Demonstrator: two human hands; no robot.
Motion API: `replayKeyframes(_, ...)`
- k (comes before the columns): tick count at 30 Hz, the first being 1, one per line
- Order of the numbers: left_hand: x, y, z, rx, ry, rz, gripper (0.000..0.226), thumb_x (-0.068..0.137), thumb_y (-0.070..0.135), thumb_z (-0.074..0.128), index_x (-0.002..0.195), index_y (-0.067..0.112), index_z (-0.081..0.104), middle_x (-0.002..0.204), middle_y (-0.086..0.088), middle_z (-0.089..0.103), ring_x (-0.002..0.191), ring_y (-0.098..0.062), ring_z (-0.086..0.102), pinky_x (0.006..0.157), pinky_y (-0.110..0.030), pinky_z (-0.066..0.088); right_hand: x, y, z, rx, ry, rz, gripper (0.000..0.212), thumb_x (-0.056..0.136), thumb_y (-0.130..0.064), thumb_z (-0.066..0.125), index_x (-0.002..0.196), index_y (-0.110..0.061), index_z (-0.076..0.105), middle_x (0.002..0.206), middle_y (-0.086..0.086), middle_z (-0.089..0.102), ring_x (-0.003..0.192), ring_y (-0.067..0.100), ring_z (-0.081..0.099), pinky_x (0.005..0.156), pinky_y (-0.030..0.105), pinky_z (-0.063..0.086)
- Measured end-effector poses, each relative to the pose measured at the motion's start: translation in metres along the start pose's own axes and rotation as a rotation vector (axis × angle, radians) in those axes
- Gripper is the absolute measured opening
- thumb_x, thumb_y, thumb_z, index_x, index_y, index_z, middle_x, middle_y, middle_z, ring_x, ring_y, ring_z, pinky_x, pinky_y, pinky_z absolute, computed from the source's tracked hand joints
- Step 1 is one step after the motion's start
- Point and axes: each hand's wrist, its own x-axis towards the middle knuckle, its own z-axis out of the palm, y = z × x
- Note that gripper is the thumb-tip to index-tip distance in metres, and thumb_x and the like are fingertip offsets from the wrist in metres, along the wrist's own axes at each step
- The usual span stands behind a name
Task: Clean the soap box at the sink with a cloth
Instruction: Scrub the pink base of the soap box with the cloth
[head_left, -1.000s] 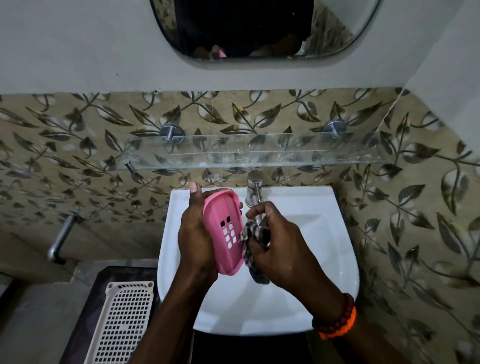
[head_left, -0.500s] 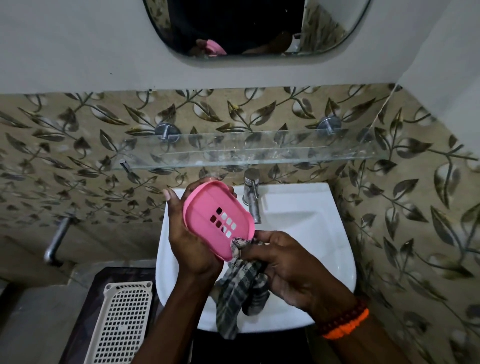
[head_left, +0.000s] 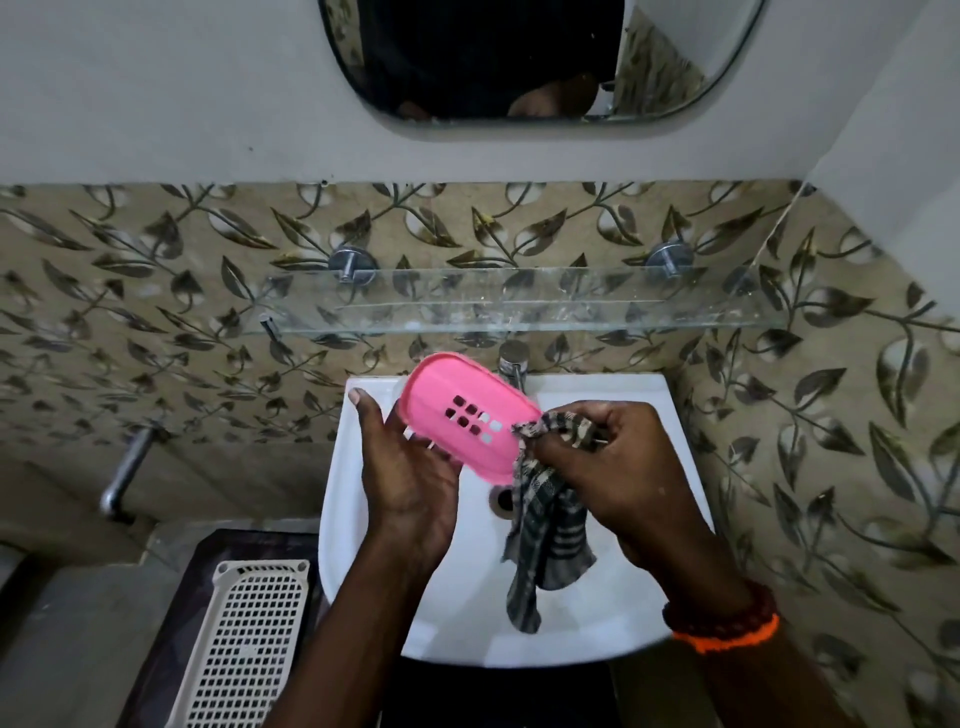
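Basket: a beige plastic basket (head_left: 244, 644) with a grid of holes stands low at the left, on a dark surface beside the sink.
Bracelet: a band of dark beads with an orange edge (head_left: 724, 621) sits on the right wrist.
Sink: the white sink (head_left: 363, 519) is under both hands; its drain (head_left: 503, 500) shows between them.
Cloth: a dark checked cloth (head_left: 545, 535) hangs down from the right hand over the basin, and its upper end is bunched against the right edge of the soap box.
Right hand: the right hand (head_left: 623, 467) has its fingers curled and pinches the top of the cloth.
Left hand: the left hand (head_left: 410, 478) holds the soap box from below at its left side; the thumb points up and the fingers go behind the box.
Soap box: the pink soap box (head_left: 467, 415) is held in the air above the back part of the sink, tilted, with its holed bottom facing the camera.
Tap: a metal tap (head_left: 513, 364) stands just behind the soap box.
Shelf: a glass shelf (head_left: 519, 306) is fixed on the leaf-pattern tiles above the tap.
Mirror: a rounded mirror (head_left: 670, 67) hangs on the grey wall at the top.
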Motion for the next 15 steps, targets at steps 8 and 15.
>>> replayKeyframes(8, 0.000, 0.046, -0.008, 0.134, -0.439, -0.350, 0.104, 0.073, 0.080, 0.065, 0.133, -0.005, 0.064, 0.149, -0.038, 0.050, 0.135, -0.049, 0.055, 0.112, -0.067, 0.043, 0.006, -0.013, -0.023, -0.322, -0.077, -0.185, 0.025, 0.069, -0.029, 0.079, 0.093, -0.026, 0.082, 0.079, -0.011, 0.078, 0.070, 0.000, 0.070, 0.065, 0.026, 0.055)
replayKeyframes(15, -0.018, 0.040, 0.014, 0.698, -0.721, -0.486, 0.079, 0.077, 0.053, 0.086, 0.131, -0.001, 0.062, 0.133, -0.035, 0.062, 0.120, -0.054, 0.064, 0.100, -0.074, 0.048, 0.016, -0.040, -0.019, -0.526, -0.190, -0.451, 0.023, 0.074, -0.015, 0.079, 0.095, -0.025, 0.083, 0.088, -0.010, 0.079, 0.081, -0.001, 0.069, 0.069, 0.003, 0.048)
